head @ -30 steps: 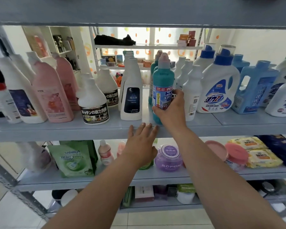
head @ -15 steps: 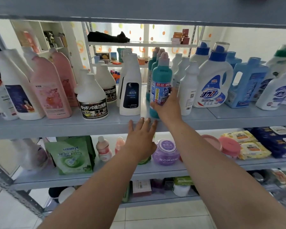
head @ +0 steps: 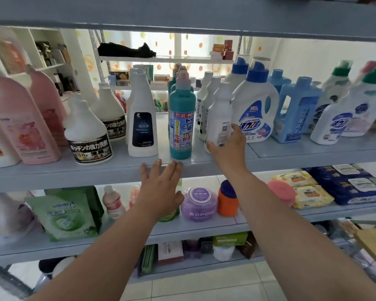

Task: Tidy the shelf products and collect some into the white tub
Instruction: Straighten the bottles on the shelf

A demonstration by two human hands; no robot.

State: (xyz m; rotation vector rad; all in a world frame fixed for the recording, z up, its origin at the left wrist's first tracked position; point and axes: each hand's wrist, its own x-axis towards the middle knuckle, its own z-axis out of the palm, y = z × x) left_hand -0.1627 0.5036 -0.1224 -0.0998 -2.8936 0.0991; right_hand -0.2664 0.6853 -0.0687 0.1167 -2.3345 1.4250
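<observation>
The right hand (head: 227, 146) has its grip on the lower body of a plain white bottle (head: 218, 118), thumb at the base on the left side and fingers (head: 237, 132) wrapped round the right. The hold is low, which in this inspector's judgement suits sliding or squaring the bottle in its row, not lifting it clear. The bottle stands upright near the front edge of the middle shelf (head: 122, 172), heading a file of like white bottles running back.

The left hand (head: 161, 187) holds nothing: fingers spread flat, tips at the front edge of the same shelf, apparently as a brace.

Just left of the held bottle, apart from it, stands a teal bottle (head: 180, 124), upright, label forward, also leading its own file. Further left sit a white bottle with dark label (head: 142, 122) and a squat kitchen cleaner (head: 88, 137). To the right stands a blue-capped detergent jug (head: 255, 109), close beside the held bottle.

The white tub cannot be identified with certainty in this view. Collection has evidently not begun here; the step in hand appears to be straightening
</observation>
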